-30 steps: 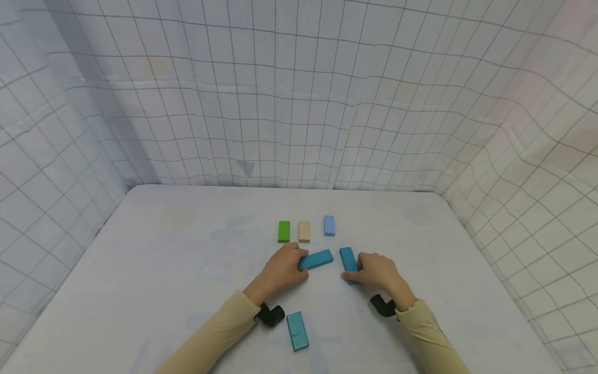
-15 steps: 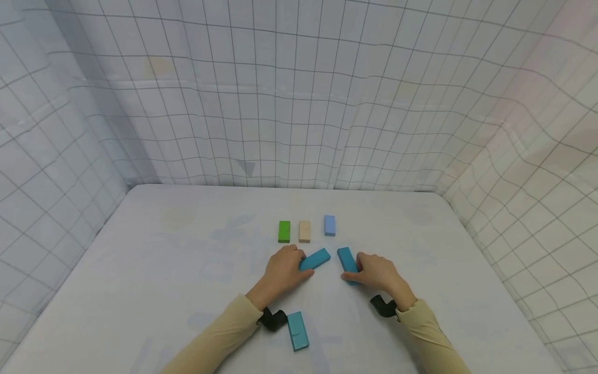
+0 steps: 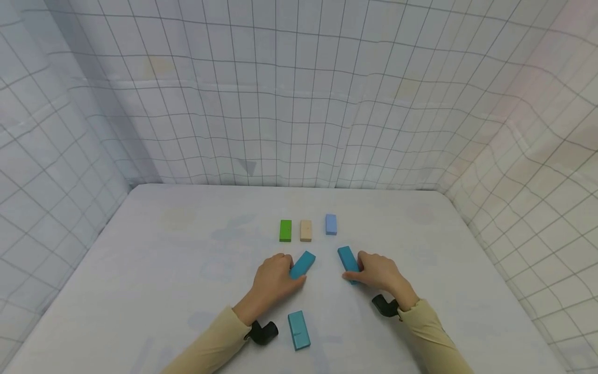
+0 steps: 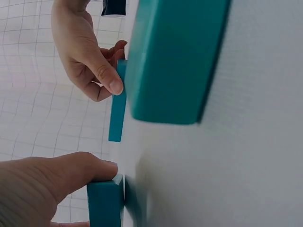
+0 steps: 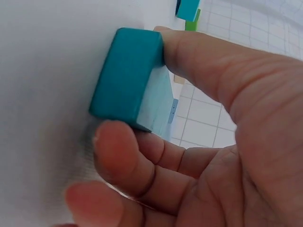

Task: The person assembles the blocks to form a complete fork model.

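Observation:
My left hand (image 3: 273, 283) pinches a blue block (image 3: 302, 265) between thumb and fingers, just left of the table's middle. That block lies aslant, its far end pointing away and to the right. To the right, my right hand (image 3: 377, 272) holds a second, similar blue block (image 3: 348, 264) by thumb and fingers, and it leans the other way. In the right wrist view, the end of this block (image 5: 125, 75) sits between thumb and fingertips. A gap separates the two held blocks. Closer to me lies a teal block (image 3: 299, 330), untouched, which looms large in the left wrist view.
Behind the hands stand three smaller blocks: a green block (image 3: 285, 230), a tan block (image 3: 306, 230) and a light blue block (image 3: 331, 224). The white table (image 3: 187, 259) is bordered by white grid-lined curtains (image 3: 299, 104) at the back and both sides.
My left hand has drawn its blue block left and turned it, so its far end points more away from me. The right hand and its block stay nearly still.

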